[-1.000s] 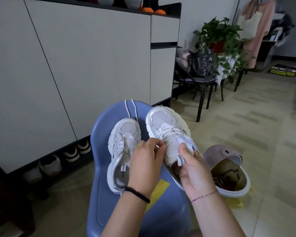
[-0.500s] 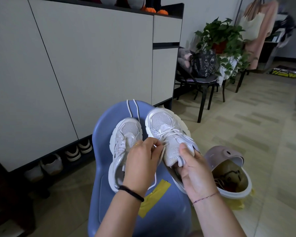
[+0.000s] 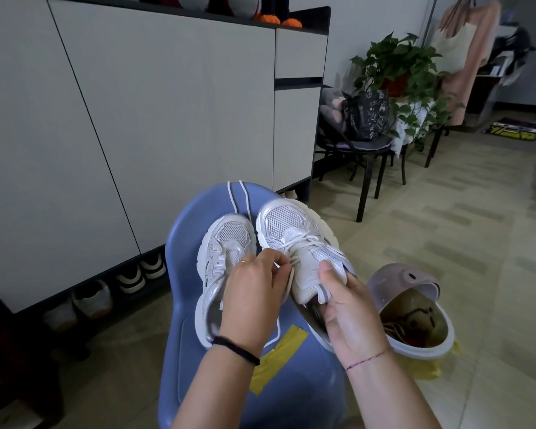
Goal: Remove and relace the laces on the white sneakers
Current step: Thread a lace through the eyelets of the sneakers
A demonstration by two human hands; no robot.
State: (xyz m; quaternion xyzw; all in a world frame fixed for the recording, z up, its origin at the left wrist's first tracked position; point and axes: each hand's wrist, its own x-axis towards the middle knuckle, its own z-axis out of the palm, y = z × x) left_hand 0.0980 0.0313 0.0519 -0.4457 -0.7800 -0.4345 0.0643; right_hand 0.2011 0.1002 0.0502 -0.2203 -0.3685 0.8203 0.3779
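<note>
Pinching a strand of the lace (image 3: 292,262) with the left hand (image 3: 254,286), fingertips curled together on it right at the throat of the laced sneaker (image 3: 291,230). Clamping that same shoe from five o'clock with the right hand (image 3: 350,308), thumb pressed onto the mesh side, fingers wrapped under the heel and sole. Holding it raised over the blue chair (image 3: 189,239), toe aimed at eleven o'clock. Leaving the second sneaker (image 3: 226,243) flat on the seat just beside it at nine o'clock, with a loose white lace (image 3: 234,196) trailing toward twelve o'clock up the chair back. Ignoring a pink bin (image 3: 415,283) on the floor at four o'clock.

Judging by looks alone: a light shoe, soft and springy in the upper, firm in the chunky sole. Best gripped low, at heel and midsole, sparing the mesh from denting under a hard thumb. As for the cord: thin, limp, probably a little slick, likely sliding freely through open eyelets yet catching where crossings overlap. Best taken close to an eyelet, right at a crossing, and drawn out one row at a time, never yanked from the far tip.
</note>
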